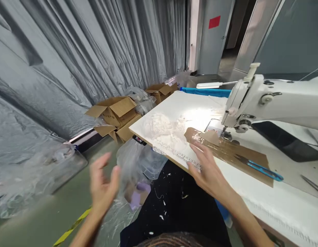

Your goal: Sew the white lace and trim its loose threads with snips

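Observation:
My left hand [103, 181] is raised off the table's left side, over the floor, with fingers apart and nothing in it; motion blurs it slightly. At the table's front edge, my right hand [206, 168] has its fingers stretched out, beside a strip of brown, tape-covered cardboard [225, 149]. A white lace piece [161, 128] with rounded parts lies on the white table [171, 103], partly washed out by glare. The white sewing machine [277, 99] stands at right, its needle area above the cardboard. Blue-handled scissors [264, 169] rest on that cardboard.
Open cardboard boxes [120, 111] and clear plastic bags [140, 99] stand beyond the table's left edge. A grey curtain [109, 44] hangs behind. A dark pointed metal tool [313, 183] and a black flat object [287, 140] lie at right. Yellow-black tape [72, 226] marks the floor.

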`<act>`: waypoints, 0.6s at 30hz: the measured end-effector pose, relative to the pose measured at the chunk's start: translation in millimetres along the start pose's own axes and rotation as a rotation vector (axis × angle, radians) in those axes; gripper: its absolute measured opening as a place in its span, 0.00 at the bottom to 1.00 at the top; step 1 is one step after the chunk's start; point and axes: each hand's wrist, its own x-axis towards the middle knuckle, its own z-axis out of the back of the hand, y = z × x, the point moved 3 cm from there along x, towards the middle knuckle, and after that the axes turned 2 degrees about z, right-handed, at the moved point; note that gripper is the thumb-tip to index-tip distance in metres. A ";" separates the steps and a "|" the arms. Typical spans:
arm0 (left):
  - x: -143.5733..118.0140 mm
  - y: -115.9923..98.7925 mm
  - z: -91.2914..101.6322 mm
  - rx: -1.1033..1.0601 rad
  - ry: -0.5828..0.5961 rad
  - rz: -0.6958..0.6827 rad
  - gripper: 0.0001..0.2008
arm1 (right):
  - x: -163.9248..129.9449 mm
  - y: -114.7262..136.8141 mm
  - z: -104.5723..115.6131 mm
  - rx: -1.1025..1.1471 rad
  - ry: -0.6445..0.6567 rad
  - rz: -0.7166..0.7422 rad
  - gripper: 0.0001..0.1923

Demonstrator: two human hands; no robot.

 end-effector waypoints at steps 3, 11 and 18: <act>6.5 -35.6 -70.1 -0.028 0.279 -0.129 0.16 | -18.5 -21.6 28.4 0.035 -0.105 -0.132 0.21; -0.4 -55.9 -141.0 -0.027 0.699 -0.473 0.41 | -34.9 -23.0 21.6 0.044 -0.028 -0.229 0.18; -0.1 -33.0 -125.5 -0.342 0.507 -0.490 0.13 | 12.2 -3.4 -20.5 -0.204 0.003 -0.358 0.22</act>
